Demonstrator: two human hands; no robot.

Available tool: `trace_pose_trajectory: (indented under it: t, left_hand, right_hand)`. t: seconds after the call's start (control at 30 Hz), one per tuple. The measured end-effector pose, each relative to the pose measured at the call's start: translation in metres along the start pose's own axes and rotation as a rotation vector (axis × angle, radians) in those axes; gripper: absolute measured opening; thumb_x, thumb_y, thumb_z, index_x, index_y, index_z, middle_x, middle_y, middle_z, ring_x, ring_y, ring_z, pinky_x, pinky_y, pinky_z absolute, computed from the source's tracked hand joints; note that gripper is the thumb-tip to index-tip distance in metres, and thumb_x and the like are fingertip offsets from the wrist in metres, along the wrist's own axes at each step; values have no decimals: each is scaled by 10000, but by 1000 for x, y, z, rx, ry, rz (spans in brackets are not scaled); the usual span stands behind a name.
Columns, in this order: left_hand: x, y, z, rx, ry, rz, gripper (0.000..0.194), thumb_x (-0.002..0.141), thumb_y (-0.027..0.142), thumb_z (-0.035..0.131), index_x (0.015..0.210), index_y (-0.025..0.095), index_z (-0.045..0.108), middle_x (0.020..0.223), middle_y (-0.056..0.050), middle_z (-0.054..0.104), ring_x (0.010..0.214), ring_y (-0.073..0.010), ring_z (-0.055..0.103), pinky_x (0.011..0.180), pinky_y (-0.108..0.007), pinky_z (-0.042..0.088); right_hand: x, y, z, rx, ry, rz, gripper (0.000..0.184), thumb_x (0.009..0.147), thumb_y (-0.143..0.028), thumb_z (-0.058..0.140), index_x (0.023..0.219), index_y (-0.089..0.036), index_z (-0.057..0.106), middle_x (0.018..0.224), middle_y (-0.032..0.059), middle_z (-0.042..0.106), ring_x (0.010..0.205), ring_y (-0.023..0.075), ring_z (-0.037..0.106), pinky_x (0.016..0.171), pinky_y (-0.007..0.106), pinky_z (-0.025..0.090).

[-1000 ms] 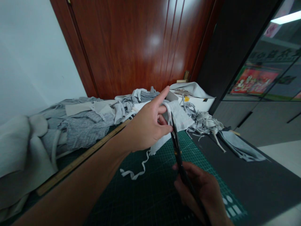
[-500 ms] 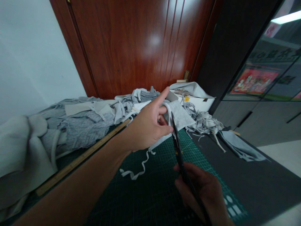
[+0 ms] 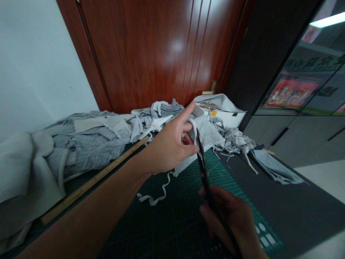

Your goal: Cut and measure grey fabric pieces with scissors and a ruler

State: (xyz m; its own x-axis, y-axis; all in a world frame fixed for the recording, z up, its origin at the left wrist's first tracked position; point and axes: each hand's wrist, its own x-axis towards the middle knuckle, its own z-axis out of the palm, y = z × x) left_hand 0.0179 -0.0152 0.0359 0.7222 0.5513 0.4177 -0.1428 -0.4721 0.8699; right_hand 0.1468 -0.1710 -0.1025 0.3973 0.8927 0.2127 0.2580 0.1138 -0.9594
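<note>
My left hand (image 3: 169, 144) pinches a grey cloth (image 3: 206, 133) between thumb and bent fingers, forefinger pointing to one o'clock. My right hand (image 3: 231, 219), at five o'clock of it, is closed round black scissors (image 3: 203, 169), blades nearly together and running up into the cloth beside my thumb. A cut strip (image 3: 159, 192) trails onto the green mat (image 3: 172, 223).

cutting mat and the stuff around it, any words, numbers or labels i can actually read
No text can be read.
Cutting mat: pale printed blocks at its near right corner, too blurred to read.
Wooden ruler: any markings are too small to make out.
Red poster behind the glass: writing blurred.
Dark sign above it: pale characters, unreadable.
White box: a yellow tag, no legible print.
</note>
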Motion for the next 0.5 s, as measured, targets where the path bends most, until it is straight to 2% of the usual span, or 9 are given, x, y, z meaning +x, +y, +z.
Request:
trace_pose_trajectory:
  t: [0.13, 0.33, 0.5]
  left_hand:
    - [-1, 1, 0, -43, -2, -25, 1134, 759, 90, 742, 1721, 210, 152, 1012, -63, 738, 777, -180, 622, 709, -325, 525]
    - [1, -4, 0, -93, -10, 0, 1129, 755, 83, 755, 1717, 218, 178, 1078, -79, 750, 834, -197, 660, 741, -328, 528]
    - [0, -4, 2, -133, -9, -19, 1151, 747, 63, 764, 1721, 238, 177, 1022, -61, 740, 793, -185, 648, 721, -319, 529]
  right_hand:
    - [0, 2, 1, -19, 24, -22, 187, 828, -344, 758, 970, -226, 786, 584, -34, 625, 411, 83, 481, 385, 200, 342]
    - [0, 8, 3, -50, 51, -35, 183, 829, -344, 743, 956, -221, 787, 568, -37, 625, 408, 80, 472, 389, 196, 338]
    - [1, 8, 2, -49, 31, -50, 201, 836, -357, 738, 983, -229, 785, 567, -41, 622, 387, 82, 479, 364, 188, 342]
